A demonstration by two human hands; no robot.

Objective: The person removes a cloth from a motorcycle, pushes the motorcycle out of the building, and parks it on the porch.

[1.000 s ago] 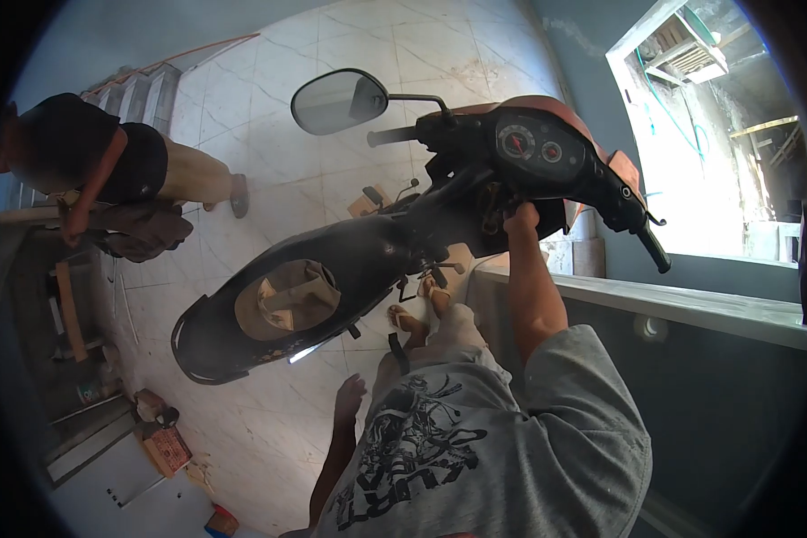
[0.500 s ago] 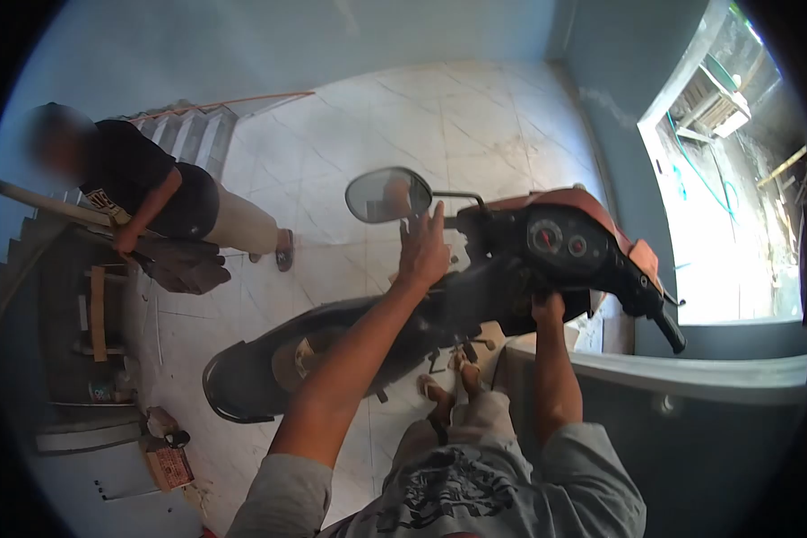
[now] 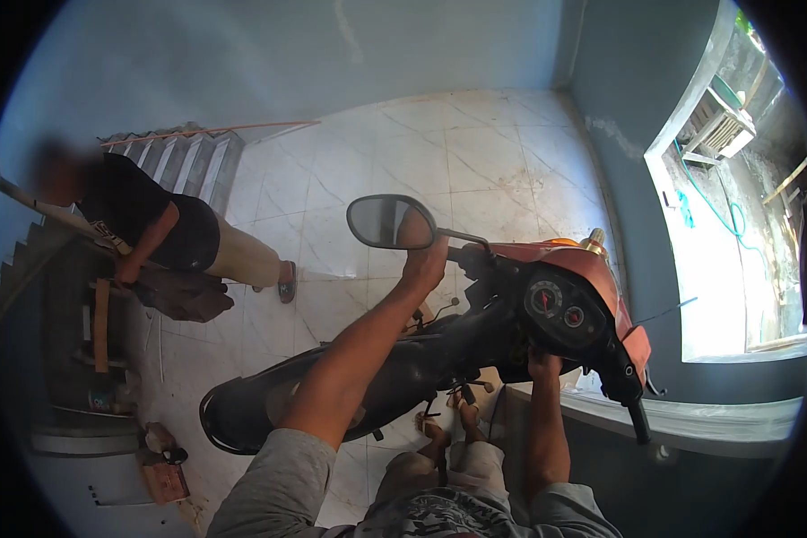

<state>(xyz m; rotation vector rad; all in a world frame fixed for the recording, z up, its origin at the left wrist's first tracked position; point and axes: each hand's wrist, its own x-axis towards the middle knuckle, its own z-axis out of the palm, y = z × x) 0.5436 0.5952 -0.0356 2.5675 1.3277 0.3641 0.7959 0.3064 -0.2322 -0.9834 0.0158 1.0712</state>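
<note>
A motorcycle point(image 3: 403, 359) with a black seat and red front panels stands across the middle of the view. My left hand point(image 3: 426, 264) is closed around its left handlebar grip, just below the round-edged mirror point(image 3: 390, 221). My right hand point(image 3: 544, 363) reaches under the dashboard point(image 3: 560, 309), by the steering column. Its fingers look curled, but the dashboard hides their tips and whatever they hold. The right handlebar grip point(image 3: 638, 421) has no hand on it.
Another person point(image 3: 166, 215) in a dark shirt stands at the left, holding dark cloth, near stairs point(image 3: 193, 166). A grey ledge point(image 3: 690, 417) runs close on the right. Beyond it is a bright doorway point(image 3: 708, 269). A box point(image 3: 166, 480) lies at the lower left.
My left hand, spread above the handlebar before, has closed on the left grip. The handlebar has turned, its right end swinging towards me. My right hand stays under the dashboard.
</note>
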